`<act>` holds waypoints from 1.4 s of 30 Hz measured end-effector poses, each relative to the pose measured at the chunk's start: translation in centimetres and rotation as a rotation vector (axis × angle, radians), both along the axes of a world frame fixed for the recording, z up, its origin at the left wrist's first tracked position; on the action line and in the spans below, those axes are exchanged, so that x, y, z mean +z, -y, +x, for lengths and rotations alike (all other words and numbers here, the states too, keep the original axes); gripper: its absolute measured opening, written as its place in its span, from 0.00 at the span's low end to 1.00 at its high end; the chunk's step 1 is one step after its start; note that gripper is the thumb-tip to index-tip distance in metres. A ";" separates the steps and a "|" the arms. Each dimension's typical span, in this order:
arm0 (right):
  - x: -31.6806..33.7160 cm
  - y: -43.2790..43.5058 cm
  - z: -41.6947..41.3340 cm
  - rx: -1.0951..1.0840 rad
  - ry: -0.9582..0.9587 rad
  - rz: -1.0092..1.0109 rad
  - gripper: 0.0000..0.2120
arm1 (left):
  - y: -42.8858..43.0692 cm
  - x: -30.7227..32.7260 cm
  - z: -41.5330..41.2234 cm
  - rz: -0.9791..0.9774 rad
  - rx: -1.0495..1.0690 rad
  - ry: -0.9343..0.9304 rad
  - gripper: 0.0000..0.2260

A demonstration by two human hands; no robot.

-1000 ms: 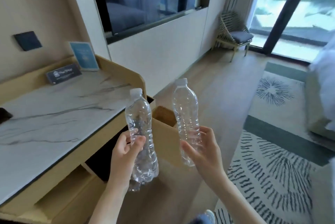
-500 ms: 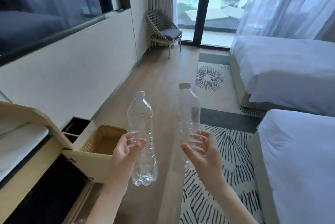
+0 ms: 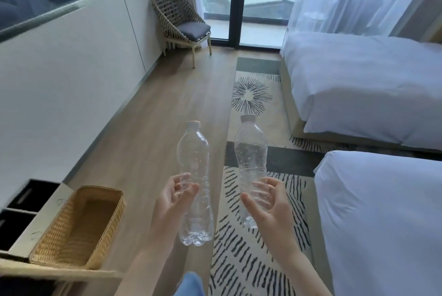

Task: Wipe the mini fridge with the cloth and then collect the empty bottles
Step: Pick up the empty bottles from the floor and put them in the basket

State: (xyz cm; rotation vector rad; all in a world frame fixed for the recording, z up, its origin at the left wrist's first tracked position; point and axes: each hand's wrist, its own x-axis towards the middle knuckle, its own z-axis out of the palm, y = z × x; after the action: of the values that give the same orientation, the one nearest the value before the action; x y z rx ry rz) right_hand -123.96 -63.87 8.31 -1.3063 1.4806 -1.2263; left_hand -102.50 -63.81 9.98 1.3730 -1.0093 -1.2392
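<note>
Two clear, empty plastic bottles with white caps are held upright in front of me over the wooden floor. My left hand [image 3: 173, 200] grips the left bottle [image 3: 195, 166] around its middle. My right hand [image 3: 269, 202] grips the right bottle [image 3: 250, 152] around its lower half, and its base shows below my palm. The mini fridge and the cloth are out of view.
A woven basket [image 3: 79, 226] stands at the lower left beside two dark bins [image 3: 26, 197] by the white wall. Two white beds [image 3: 373, 200] fill the right side. A patterned rug [image 3: 248, 248] lies underfoot. A wicker chair [image 3: 184, 25] stands by the glass door.
The view has swung right, away from the marble counter and towards the beds and the window. Both hands keep the bottles upright in front of me; the basket now shows at lower left.
</note>
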 end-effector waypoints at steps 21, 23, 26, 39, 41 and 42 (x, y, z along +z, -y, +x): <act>1.8 44.1 21.1 0.256 0.036 0.004 0.29 | 37.8 1.0 20.9 -0.064 0.384 0.001 0.32; 1.3 47.5 24.4 0.341 0.040 0.015 0.27 | 39.1 0.1 23.3 -0.025 0.472 0.012 0.31; 0.2 53.0 29.8 0.483 0.046 0.021 0.22 | 41.1 -1.3 27.1 0.023 0.648 0.014 0.26; -1.8 64.6 55.5 1.361 -0.019 0.132 0.18 | 40.4 -4.1 36.7 0.159 1.524 -0.014 0.30; -2.1 63.3 58.2 1.460 -0.022 0.159 0.17 | 38.4 -4.6 36.8 0.177 1.665 -0.050 0.31; -2.4 62.5 59.3 1.504 -0.025 0.175 0.16 | 37.3 -4.9 36.9 0.187 1.725 -0.053 0.29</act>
State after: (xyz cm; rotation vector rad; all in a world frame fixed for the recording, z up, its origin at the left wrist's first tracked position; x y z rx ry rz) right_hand -64.70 -126.39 5.92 -1.6964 0.2629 -0.0646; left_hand -65.62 -101.11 5.11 1.6008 0.4819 -0.0064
